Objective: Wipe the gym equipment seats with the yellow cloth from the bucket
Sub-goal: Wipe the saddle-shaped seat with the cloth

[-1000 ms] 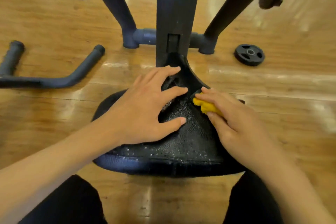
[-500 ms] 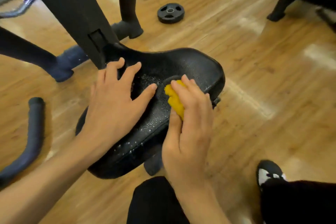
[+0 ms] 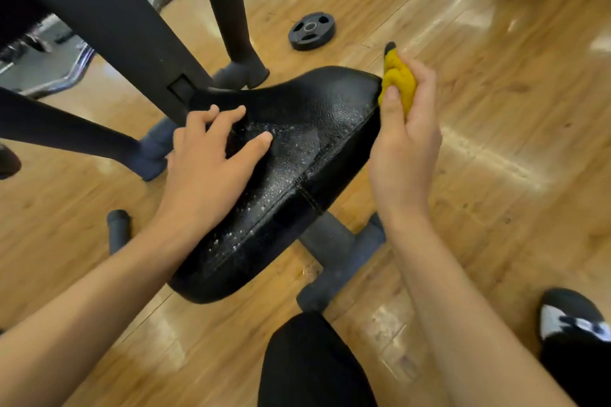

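Observation:
A black padded gym seat (image 3: 307, 129) fills the middle of the view, its surface speckled with water drops. My left hand (image 3: 211, 168) lies flat on the seat's left part with fingers spread. My right hand (image 3: 403, 142) grips a bunched yellow cloth (image 3: 398, 79) and holds it against the seat's far right edge. No bucket is in view.
The machine's black frame post (image 3: 109, 20) and legs rise at the upper left, with grey base tubes (image 3: 337, 258) under the seat. A black weight plate (image 3: 311, 30) lies on the wooden floor behind. My knee (image 3: 314, 363) and shoe (image 3: 575, 317) are at the bottom.
My right hand with the cloth has slid from the seat's middle out to its far right edge. My left hand stays on the seat. The view has swung to the right.

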A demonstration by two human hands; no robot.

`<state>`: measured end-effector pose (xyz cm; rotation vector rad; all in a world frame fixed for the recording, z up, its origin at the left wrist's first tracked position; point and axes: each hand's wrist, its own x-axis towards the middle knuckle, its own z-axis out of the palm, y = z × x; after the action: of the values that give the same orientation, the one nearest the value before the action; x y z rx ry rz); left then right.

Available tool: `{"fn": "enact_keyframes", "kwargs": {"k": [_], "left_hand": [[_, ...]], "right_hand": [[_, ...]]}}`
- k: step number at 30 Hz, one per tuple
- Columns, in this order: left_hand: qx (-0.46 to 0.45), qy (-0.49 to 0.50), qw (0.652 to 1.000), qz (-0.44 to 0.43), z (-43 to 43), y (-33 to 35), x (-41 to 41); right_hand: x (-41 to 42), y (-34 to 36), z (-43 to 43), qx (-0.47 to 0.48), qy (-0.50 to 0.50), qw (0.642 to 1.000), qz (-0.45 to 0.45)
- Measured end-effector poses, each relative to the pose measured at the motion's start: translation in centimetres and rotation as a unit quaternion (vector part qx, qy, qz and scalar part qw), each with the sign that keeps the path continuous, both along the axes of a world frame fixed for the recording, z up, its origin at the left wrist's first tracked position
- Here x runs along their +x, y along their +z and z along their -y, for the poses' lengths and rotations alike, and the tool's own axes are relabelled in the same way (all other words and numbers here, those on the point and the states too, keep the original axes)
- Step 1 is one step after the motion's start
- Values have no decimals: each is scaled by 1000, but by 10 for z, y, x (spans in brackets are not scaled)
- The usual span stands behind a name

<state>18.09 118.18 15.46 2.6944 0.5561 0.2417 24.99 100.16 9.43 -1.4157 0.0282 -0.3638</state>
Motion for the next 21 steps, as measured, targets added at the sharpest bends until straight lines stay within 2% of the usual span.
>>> {"fn": "enact_keyframes", "kwargs": {"k": [2,5,8,10,13,15,18,21], "left_hand": [[-7,-3,1000,3,-1,1,0],[-30,-2,999,11,-3,1,-1],[-30,-7,999,10,-1,2,-1],[-19,-7,1000,18,-2,2,-1],[-10,-11,1000,26,0,2,-1],[-8,-5,1000,27,1,2,-1],[-6,-3,1000,24,3,3,-1],[-14,-3,1000,19,2,4,0]], "right_hand": [[-58,-4,-27,6,2,1000,27],[-148,-8,-65,-81,46,991,97],[-134,-13,-59,-125,59,977,160],[-91,-4,-40,-116,29,985,124],[-7,13,-6,-63,-29,997,-31],[17,16,4,-39,-26,995,-82],[-28,15,-14,-41,-48,997,-38],[-126,1,-58,-108,3,992,60]]}}
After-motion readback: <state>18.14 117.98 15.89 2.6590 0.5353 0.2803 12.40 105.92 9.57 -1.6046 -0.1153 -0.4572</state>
